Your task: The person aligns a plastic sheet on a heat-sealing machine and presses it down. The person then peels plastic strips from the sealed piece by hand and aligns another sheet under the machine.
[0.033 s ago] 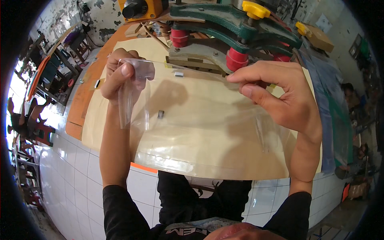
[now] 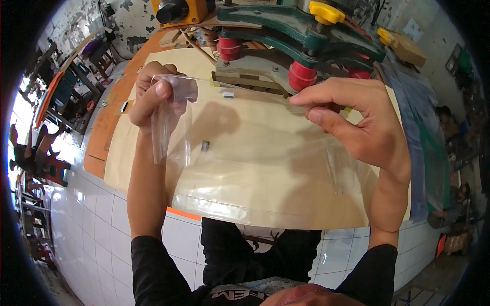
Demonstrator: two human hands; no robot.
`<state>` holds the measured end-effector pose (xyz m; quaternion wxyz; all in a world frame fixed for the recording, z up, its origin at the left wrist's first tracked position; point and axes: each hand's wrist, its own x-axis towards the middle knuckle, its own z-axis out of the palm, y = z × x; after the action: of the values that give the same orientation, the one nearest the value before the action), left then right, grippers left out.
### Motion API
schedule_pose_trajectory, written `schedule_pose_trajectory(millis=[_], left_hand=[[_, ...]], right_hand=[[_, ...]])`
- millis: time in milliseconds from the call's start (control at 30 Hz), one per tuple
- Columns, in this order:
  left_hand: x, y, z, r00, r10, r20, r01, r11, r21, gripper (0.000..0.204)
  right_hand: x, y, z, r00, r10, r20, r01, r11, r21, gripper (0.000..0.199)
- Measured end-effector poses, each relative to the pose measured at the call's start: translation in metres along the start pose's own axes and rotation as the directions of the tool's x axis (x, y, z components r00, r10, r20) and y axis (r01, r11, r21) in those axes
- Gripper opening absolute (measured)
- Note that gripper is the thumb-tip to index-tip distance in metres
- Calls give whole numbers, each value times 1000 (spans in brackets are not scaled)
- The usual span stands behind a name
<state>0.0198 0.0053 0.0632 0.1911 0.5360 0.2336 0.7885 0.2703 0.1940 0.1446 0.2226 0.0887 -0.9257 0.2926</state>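
Observation:
A clear plastic sheet hangs stretched between my hands, its near edge bowing down over the table's front. My left hand is closed on its upper left corner, thumb pressed on top, and a folded strip droops below. On the right, my right hand pinches the upper edge between thumb and bent fingers. Whether it is a single layer or a bag, I cannot tell. Through or beside the plastic show a small white block and a small dark grey piece, both on a cream sheet.
A green clamp-like machine with red feet and a yellow knob stands at the table's back. Behind it to the left is a yellow-orange device. Bluish plastic sheeting lies along the right side. The orange-brown table edge shows at left.

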Motion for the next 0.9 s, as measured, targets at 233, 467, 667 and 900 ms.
schedule_pose_trajectory(millis=[233, 467, 667, 900], left_hand=[[0, -1, -1, 1000, -18, -18, 18, 999, 37, 13], [-1, 12, 1, 995, 64, 70, -72, 991, 113, 43], [-41, 55, 31, 828, 561, -23, -248, 402, 881, 60], [-158, 12, 179, 963, 74, -259, 15, 944, 328, 42]], right_hand=[[-3, -1, -1, 993, 113, -33, -111, 992, 56, 15], [-4, -6, 0, 992, 90, -92, -82, 993, 86, 13], [-15, -12, -17, 989, 128, -77, -115, 981, 155, 13], [-13, -18, -12, 993, 106, -52, -96, 982, 164, 13]])
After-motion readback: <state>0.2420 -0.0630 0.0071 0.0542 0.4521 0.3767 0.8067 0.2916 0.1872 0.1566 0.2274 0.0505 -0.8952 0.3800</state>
